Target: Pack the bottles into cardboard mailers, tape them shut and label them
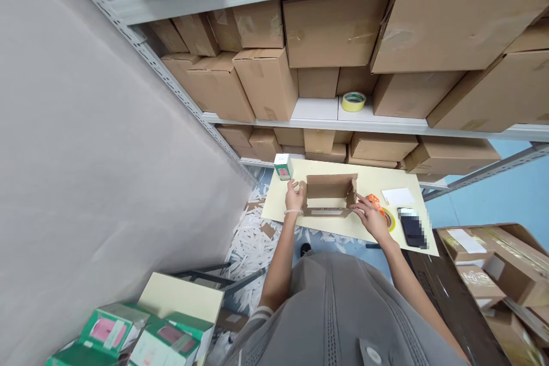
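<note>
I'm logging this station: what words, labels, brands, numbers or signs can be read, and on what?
No text is readable.
Open carton, near side: white label, too small.
Green-and-white boxes, table and lower left: print too small.
Yellow tape roll on the shelf: core print too small.
Cartons at lower right: white labels, too blurred.
Phone: partly pixelated, nothing legible.

Matt cardboard box [329, 187]; smooth, matt tabletop [278, 200]; glossy plastic tape [353, 106]; smooth metal shelf [317, 124]; matt cloth garment [351, 309].

On the metal shelf [317, 124] there are brown cartons [337, 26] and one yellow tape roll [353, 106]. Left of the shelf I see a grey wall [107, 126]; lower than the shelf, white paper scraps [257, 247].
</note>
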Tool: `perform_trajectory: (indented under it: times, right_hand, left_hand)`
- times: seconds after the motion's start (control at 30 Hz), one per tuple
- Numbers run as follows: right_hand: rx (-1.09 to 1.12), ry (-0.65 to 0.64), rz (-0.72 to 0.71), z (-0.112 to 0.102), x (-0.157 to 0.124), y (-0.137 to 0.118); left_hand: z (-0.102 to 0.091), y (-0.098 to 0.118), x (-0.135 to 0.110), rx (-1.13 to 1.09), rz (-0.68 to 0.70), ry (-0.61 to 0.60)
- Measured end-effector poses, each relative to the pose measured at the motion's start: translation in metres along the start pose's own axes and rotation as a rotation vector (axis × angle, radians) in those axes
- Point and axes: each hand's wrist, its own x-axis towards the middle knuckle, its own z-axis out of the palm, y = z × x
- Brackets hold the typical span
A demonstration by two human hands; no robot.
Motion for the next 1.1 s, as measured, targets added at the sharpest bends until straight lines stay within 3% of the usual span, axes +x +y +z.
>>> perform_trajectory:
  times: [0.13,0.27,0.37,0.57,0.83,1.1]
  right_hand:
    - [0.048,-0.018,-0.005,0.003,-0.003,0.0]
    - [0.057,-0.08,-0.015,0.001,0.001,0.004]
    - [0.067,-0.12,-0.035,-0.001,0.004,0.005]
    - [0.081,-0.138,-0.03,0.001,0.008,0.003]
    - [0.033,-0.087,-0.121,0.013,0.01,0.02]
    - [0.12,0.016,-0.03,0.013,0.023,0.023]
  left_hand:
    - [-0.018,-0.026,-0.015,-0.192,0.086,-0.195]
    - [-0.037,-0.051,-0.037,-0.151,0.228,-0.448]
    - [-0.036,-0.061,-0.053,-0.093,0.279,-0.531]
    - [-0.018,-0.056,-0.062,0.044,0.338,-0.445]
    - [-0.02,-0.043,-0.04,0.247,0.377,-0.426]
    - [-0.009,-0.031,-0.025,0.464,0.414,-0.27]
